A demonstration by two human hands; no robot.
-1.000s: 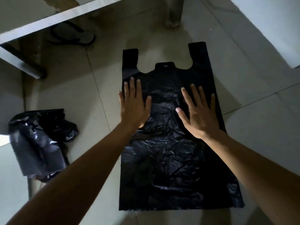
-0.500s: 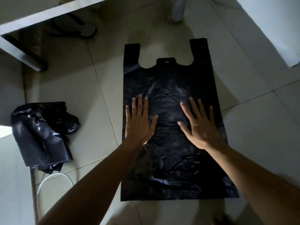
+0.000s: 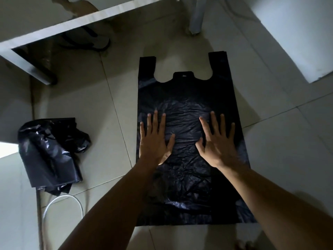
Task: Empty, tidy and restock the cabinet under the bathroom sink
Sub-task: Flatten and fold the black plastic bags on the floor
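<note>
A black plastic carrier bag point(image 3: 187, 98) lies spread flat on the tiled floor, its two handles pointing away from me. My left hand point(image 3: 155, 139) presses flat on the bag's left half, fingers straight and spread. My right hand point(image 3: 216, 141) presses flat on its right half, fingers also spread. Both palms sit about midway down the bag. The lower part of the bag is crumpled and partly hidden by my forearms.
A crumpled pile of black plastic bags point(image 3: 48, 154) lies on the floor to the left, above a white cable loop point(image 3: 63, 201). A sandal point(image 3: 86, 40) sits under a pale shelf edge point(image 3: 72, 20) at the top left. A white panel point(image 3: 297, 33) stands at the upper right.
Both hands have slid down the bag towards me, from just below the handles to its middle, staying flat on the plastic. The upper part of the bag looks smoother.
</note>
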